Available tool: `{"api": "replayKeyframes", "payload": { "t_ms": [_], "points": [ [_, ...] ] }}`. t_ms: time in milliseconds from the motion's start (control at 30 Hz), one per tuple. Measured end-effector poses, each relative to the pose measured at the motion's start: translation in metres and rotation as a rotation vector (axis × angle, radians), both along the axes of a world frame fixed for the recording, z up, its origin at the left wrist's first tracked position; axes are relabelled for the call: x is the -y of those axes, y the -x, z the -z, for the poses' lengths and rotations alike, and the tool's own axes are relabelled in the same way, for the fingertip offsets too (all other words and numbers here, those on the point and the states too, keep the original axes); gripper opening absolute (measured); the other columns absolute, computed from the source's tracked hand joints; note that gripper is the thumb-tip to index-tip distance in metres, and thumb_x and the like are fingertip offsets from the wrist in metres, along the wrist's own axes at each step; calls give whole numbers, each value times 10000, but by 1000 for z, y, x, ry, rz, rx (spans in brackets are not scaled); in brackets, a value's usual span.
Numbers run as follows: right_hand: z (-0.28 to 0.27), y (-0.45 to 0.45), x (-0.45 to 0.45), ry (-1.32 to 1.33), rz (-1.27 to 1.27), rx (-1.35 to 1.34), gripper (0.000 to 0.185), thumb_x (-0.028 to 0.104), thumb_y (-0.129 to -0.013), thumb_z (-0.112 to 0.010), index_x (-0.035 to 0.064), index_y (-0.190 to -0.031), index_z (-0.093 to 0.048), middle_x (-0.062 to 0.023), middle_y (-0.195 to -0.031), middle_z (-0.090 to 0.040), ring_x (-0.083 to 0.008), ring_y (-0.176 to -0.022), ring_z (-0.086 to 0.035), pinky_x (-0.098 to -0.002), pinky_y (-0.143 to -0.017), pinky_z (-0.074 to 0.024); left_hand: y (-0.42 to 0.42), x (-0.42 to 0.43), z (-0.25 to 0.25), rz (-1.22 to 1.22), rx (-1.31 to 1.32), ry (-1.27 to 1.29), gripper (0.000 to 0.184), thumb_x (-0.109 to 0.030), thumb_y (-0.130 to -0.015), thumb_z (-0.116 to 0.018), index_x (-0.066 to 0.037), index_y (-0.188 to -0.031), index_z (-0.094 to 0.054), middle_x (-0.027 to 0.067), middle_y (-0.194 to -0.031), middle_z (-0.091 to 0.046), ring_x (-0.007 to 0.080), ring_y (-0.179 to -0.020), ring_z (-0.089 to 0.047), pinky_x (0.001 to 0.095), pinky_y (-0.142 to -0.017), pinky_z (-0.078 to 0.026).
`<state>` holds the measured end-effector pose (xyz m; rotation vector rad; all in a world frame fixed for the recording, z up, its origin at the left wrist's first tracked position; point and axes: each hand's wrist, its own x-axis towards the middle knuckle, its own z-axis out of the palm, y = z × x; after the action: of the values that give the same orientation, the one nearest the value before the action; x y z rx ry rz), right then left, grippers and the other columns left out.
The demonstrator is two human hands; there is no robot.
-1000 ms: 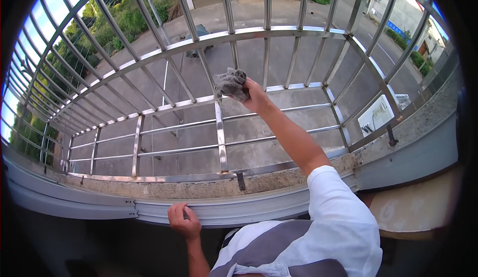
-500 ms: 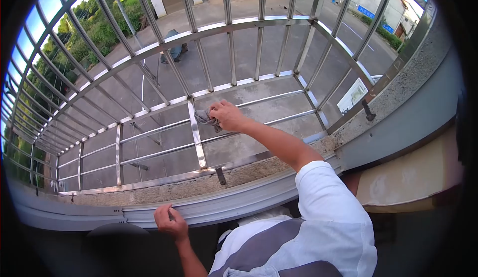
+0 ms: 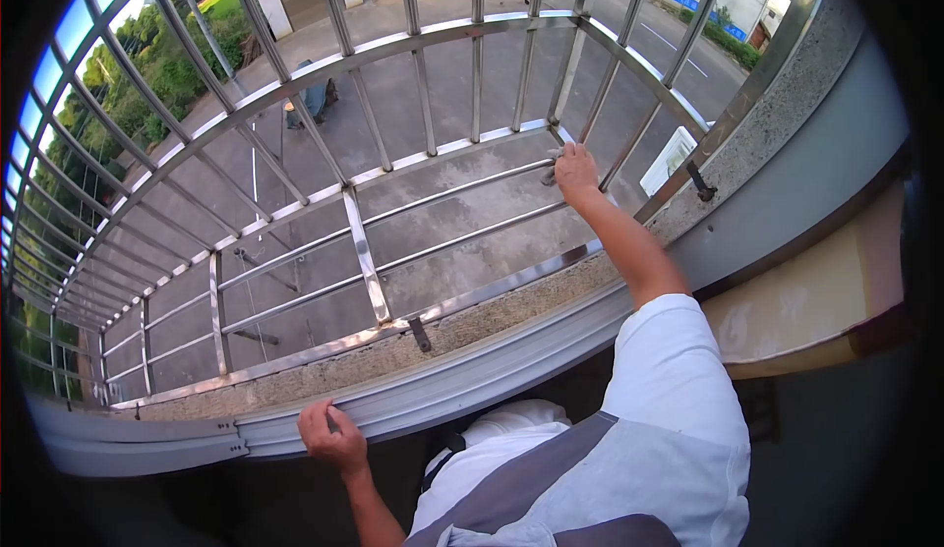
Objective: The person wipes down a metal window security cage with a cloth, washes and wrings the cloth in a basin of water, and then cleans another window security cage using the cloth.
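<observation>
My right hand [image 3: 576,169] is stretched out to the far right part of a steel window cage. Its fingers are closed on a grey cloth [image 3: 550,177], pressed around the end of a thin floor rod [image 3: 462,189] near the cage's corner. Most of the cloth is hidden under the hand. Lower down, my left hand [image 3: 332,435] rests with curled fingers gripping the edge of the grey window frame [image 3: 433,400].
Upright steel bars [image 3: 425,105] curve around the front and sides. A rough concrete ledge [image 3: 492,313] with a dark metal bracket [image 3: 420,335] lies between cage and frame. Below are a paved yard [image 3: 393,193] and a covered object [image 3: 315,100]. A white panel [image 3: 669,161] shows at right.
My right hand has moved right with the cloth, from the flat crossbar to the rod's far end. The view has shifted slightly; my left hand stays on the frame.
</observation>
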<state>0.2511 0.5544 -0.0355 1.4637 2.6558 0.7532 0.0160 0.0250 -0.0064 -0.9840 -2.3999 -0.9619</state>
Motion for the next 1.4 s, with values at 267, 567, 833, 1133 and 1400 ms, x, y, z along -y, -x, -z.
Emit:
{"api": "replayKeyframes", "payload": {
  "t_ms": [267, 567, 833, 1133, 1400],
  "points": [
    [12, 51, 37, 968, -209, -1068, 290, 192, -712, -564, -8, -901, -654, -232, -823, -649, -356, -789, -628, -393, -731, -480, 3, 1, 6, 31, -27, -15, 120, -4, -745, -538, -18, -820, -631, 136, -837, -617, 328, -827, -574, 417, -769, -460],
    [-42, 61, 11, 198, -224, -532, 293, 112, -791, -551, 100, -1080, -592, -88, -1152, -573, -312, -1003, -564, -407, -860, -468, 0, 4, 2, 26, -8, 26, 120, -2, -768, -532, -14, -841, -628, 140, -849, -607, 324, -848, -566, 407, -783, -452],
    [-34, 8, 15, 414, 312, -396, 259, 153, -852, -484, 27, -1022, -632, -167, -1101, -628, -342, -1055, -585, -414, -878, -483, 0, 3, 2, 20, 5, 2, 119, -1, -753, -531, -15, -830, -621, 137, -839, -604, 330, -828, -567, 417, -766, -455],
    [-42, -18, 62, 376, 258, -336, 259, 152, -808, -508, 25, -999, -627, -170, -1012, -662, -376, -995, -590, -436, -858, -482, 1, 2, -1, 41, -15, 1, 133, 6, -743, -533, -18, -837, -623, 133, -856, -615, 321, -847, -575, 412, -781, -456],
    [-18, 81, 160, 443, -304, -560, 259, 96, -692, -562, 42, -942, -521, -175, -899, -632, -381, -908, -549, -447, -799, -465, 1, 2, 4, 31, -3, -22, 132, 10, -749, -533, -17, -836, -629, 131, -857, -617, 319, -836, -579, 406, -777, -460]
  ]
}}
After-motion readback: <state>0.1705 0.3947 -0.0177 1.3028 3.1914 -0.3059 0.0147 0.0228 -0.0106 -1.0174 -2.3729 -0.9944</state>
